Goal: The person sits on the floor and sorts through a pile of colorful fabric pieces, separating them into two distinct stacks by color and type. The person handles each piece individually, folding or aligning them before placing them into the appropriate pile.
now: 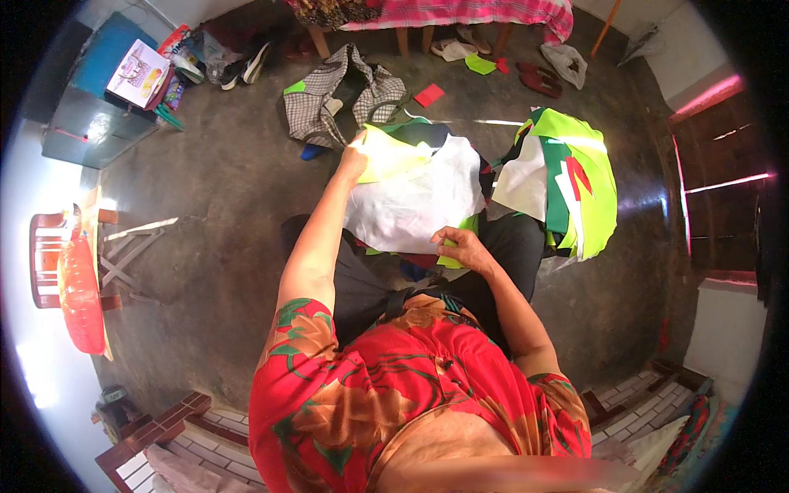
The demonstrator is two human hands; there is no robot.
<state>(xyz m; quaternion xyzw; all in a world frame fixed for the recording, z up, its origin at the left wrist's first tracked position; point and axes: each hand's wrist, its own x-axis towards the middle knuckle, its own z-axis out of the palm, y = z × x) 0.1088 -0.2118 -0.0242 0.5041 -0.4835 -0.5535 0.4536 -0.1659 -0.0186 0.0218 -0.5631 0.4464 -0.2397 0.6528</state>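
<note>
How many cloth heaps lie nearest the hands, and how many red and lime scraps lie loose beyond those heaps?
Cloth heaps: 2 (front heap, right-side heap)
Red scraps: 2 (larger red scrap, smaller red scrap)
Lime scraps: 2 (lime floor scrap, lime scrap at the checked cloth)
Total: 6

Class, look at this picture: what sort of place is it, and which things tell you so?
Probably a room in a home: a pink checked cloth covers a piece of wooden-legged furniture, dark red shoes lie on the floor, and a chair stands at the left.
</note>
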